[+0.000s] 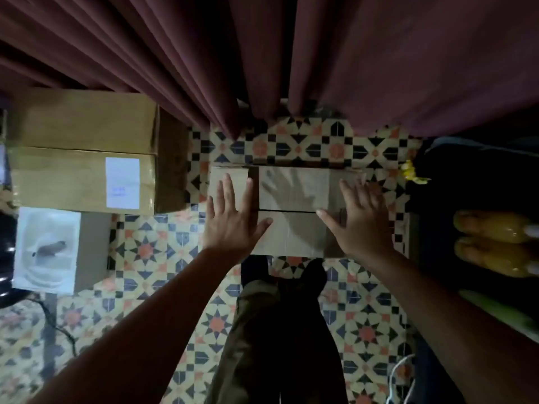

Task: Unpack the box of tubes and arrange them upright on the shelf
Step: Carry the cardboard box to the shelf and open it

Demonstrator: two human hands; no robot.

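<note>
Two bare hands spread flat over a closed brown cardboard box (293,211) on patterned floor tile (151,258), left hand (233,220) at its left end, right hand (361,223) at its right, fingers straight, holding nothing.

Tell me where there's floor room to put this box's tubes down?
Bare tile lies left of the box, bordered by the big cartons and the white box. A strip of tile also shows between box and curtain. The right is crowded: bottles sit close there. Both hands, left and right, are spread over the box.
</note>
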